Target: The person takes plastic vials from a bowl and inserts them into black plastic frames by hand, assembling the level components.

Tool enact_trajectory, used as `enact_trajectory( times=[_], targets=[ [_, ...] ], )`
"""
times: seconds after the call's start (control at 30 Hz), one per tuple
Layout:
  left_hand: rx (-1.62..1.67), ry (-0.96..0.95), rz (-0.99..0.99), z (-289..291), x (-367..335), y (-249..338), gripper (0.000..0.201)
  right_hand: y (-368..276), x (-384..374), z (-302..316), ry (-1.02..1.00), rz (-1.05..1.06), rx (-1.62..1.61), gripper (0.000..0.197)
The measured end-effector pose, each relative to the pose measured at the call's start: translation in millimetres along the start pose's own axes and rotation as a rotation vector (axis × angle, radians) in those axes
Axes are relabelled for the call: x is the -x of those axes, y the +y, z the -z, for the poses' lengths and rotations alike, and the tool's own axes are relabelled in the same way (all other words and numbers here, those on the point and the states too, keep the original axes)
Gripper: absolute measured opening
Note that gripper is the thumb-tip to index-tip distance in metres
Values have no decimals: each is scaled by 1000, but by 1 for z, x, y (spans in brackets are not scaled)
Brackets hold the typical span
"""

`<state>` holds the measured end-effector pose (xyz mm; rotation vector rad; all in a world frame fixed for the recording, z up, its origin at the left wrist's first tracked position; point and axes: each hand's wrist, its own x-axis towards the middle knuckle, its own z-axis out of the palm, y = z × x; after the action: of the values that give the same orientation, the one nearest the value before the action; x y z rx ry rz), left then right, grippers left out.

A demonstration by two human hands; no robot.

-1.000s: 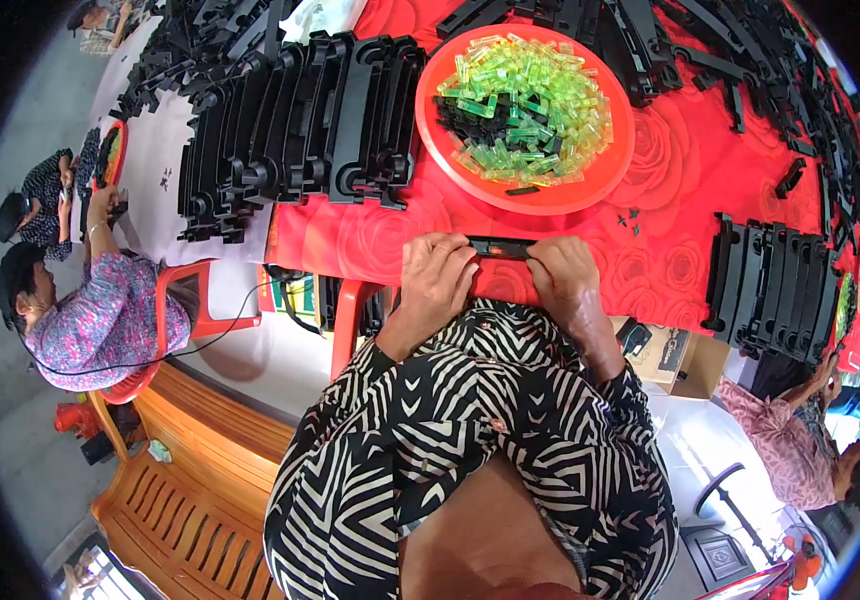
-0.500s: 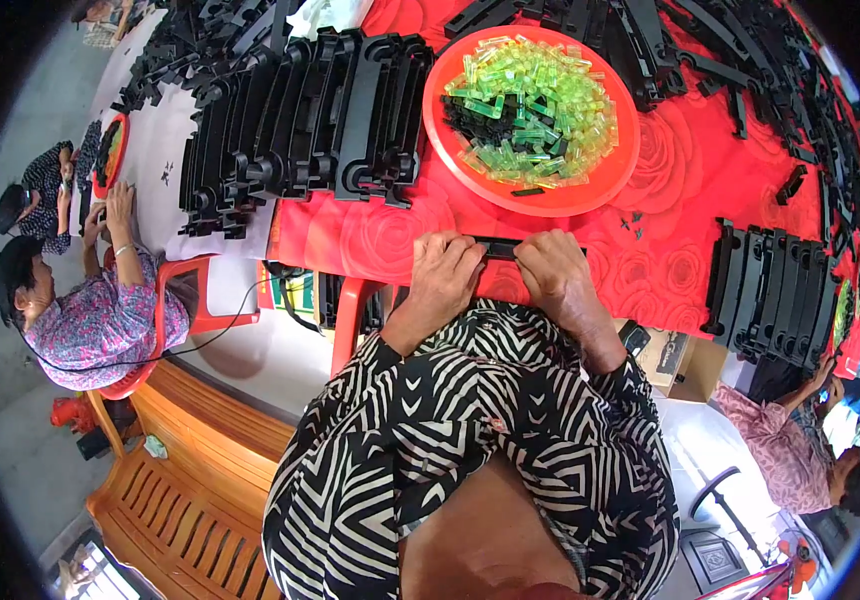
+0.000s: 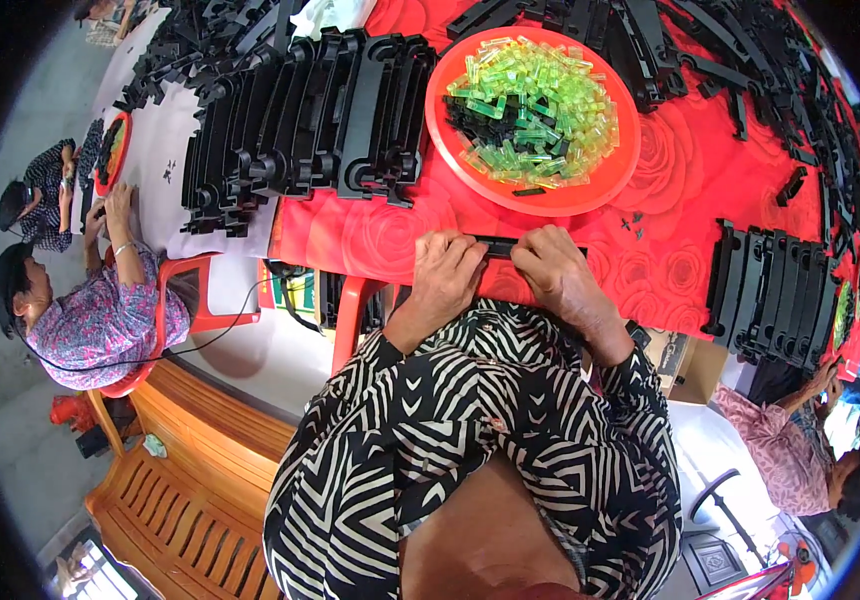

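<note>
Between my hands a long black plastic piece (image 3: 498,246) lies crosswise at the front edge of the red table. My left hand (image 3: 447,268) is closed on its left part, fingers curled over it. On its right part my right hand (image 3: 555,265) is closed too, thumb and fingertips pressing near the middle. Both hands hide much of the piece. Just beyond them stands a round red tray (image 3: 610,190) heaped with small clear yellow-green pieces (image 3: 540,100) and small black parts (image 3: 490,122).
Rows of black plastic pieces stand at the left (image 3: 300,120) and right (image 3: 770,290). More black pieces (image 3: 640,45) lie piled at the back. A wooden bench (image 3: 180,470) is at lower left. One person (image 3: 100,320) sits at left, another (image 3: 775,450) at right.
Almost nothing differs. Both hands keep their hold on the black piece; my right hand has shifted very slightly.
</note>
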<state>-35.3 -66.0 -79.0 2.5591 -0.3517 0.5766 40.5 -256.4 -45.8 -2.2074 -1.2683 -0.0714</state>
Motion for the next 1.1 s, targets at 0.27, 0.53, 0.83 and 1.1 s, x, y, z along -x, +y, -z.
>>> enact_trajectory(
  times=[0.27, 0.53, 0.83, 1.1],
  targets=[
    [12, -55, -10, 6, -7, 2, 27, -1, -5, 11, -135, 93, 59, 16],
    [56, -108, 83, 10, -9, 8, 23, -2, 0, 3, -61, -5, 30, 10],
    [-30, -47, 10, 0, -5, 6, 25, 0, -1, 6, 0, -5, 9, 8],
    [-97, -59, -9, -2, -6, 12, 25, -3, 7, -8, 163, -198, 115, 10]
  ],
)
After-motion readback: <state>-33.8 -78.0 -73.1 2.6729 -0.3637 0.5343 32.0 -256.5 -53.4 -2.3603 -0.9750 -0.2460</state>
